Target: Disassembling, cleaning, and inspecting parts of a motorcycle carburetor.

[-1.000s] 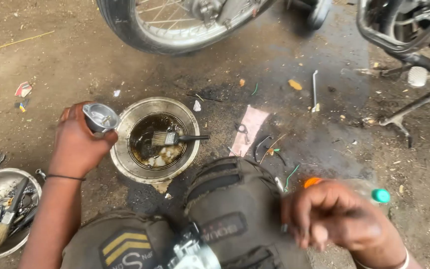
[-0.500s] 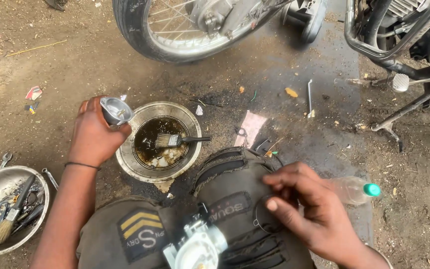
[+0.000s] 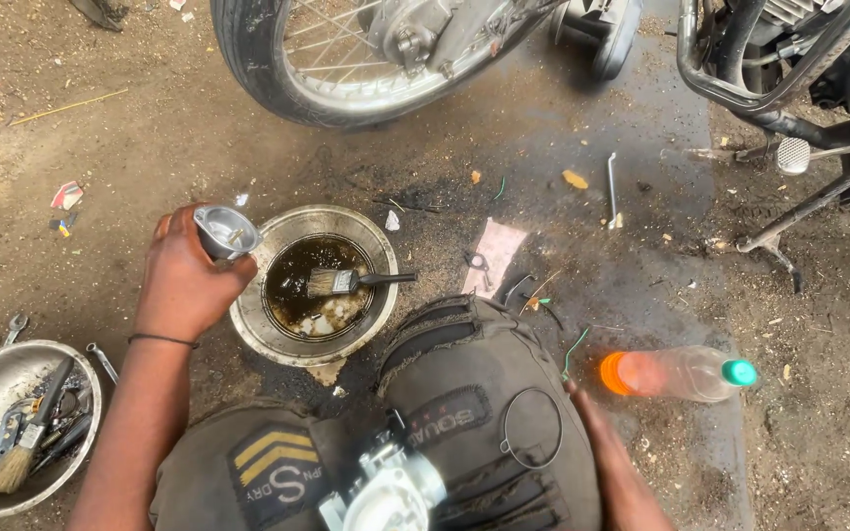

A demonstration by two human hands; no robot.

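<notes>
2 hands show. The left hand [image 3: 184, 280] grips a small metal cup [image 3: 225, 231] at the rim of the basin [image 3: 248, 329], where a brush [image 3: 341, 282] lies in dark fluid. The right hand is hidden behind the knee, so I cannot tell its state. This looks like the washing step; next calls for taking up the brush.

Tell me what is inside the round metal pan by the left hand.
The pan holds dark oily liquid with pale lumps, and a paintbrush lies across it, bristles in the liquid. The murky liquid hides the pan's bottom.
</notes>
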